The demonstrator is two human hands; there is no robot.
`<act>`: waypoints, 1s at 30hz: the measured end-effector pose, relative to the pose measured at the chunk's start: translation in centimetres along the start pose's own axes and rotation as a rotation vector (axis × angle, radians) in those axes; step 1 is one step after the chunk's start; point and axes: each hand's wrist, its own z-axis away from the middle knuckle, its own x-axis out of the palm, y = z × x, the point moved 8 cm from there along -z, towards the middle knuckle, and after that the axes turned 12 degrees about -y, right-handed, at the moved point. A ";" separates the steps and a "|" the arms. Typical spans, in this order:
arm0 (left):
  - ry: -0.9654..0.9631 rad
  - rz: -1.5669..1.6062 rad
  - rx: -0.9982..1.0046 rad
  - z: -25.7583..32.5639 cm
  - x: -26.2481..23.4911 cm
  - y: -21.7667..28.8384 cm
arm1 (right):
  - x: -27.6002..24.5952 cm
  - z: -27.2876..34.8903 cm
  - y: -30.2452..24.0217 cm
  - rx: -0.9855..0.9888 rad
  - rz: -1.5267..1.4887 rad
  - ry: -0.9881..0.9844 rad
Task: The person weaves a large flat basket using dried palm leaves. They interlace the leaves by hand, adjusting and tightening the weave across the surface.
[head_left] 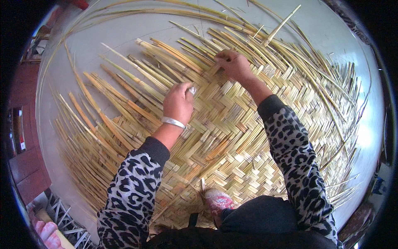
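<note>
Head view, looking down at a person w/ both hands on a woven reed mat (232, 137) spread over a pale grey floor (124, 33).

Packages/labels: none legible. Far left edge shows dark red furniture (25, 166) w/ a small red-and-white item, too blurred to identify. Lower left: white metal rack (62, 211) and a pink object (45, 230).

Edges & room: finished herringbone weave fills centre and right. Unwoven strips (103, 103) fan out loose along the left and top edges, ends splayed apart. Right edge ends are shorter and ragged. One thicker stick (282, 25) lies tilted at top, resting on the strips. Bare floor rings the mat, widest at upper left and far right.

Mat appearance: flat yellow-tan strips, some greenish, some orange-brown; diagonal zigzag pattern, tight in the middle, opening at upper left where the weave stops.

Left hand (179, 103): curled, knuckles up, pressing down on the mat at the weave's open edge; fingers closed around a small whitish object, identity unclear. Silver bangle (174, 122) on the wrist.

Right hand (234, 64): fingers bent and pinched onto strip ends at the weave's upper edge, just beyond the left hand.

Both arms wear leopard-print sleeves (290, 145). A foot in a pink patterned shoe (217, 201) rests on the mat's near edge.
</note>
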 end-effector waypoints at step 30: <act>-0.085 0.107 -0.075 -9.1 1.3 6.2 | -0.4 -11.8 0.8 0.215 -0.052 -0.515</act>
